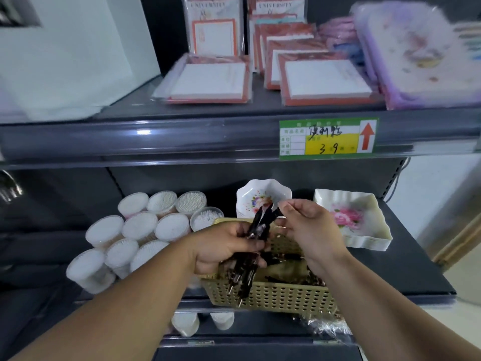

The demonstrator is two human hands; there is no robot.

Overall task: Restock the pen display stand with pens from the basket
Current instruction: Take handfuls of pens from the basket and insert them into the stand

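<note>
A tan perforated basket (273, 295) stands on the lower shelf, with dark pens lying inside. My left hand (221, 248) grips a bundle of black pens (247, 261) above the basket, tips pointing down. My right hand (309, 225) pinches the top end of one pen (276, 213) sticking up from that bundle. No pen display stand is in view.
Round tubs of cotton swabs (140, 227) crowd the shelf left of the basket. Two floral dishes (263, 196) (356, 217) stand behind and to the right. The upper shelf holds wrapped notepads (210, 82) and a green price tag (328, 138). Crumpled plastic wrap (325, 327) hangs under the basket.
</note>
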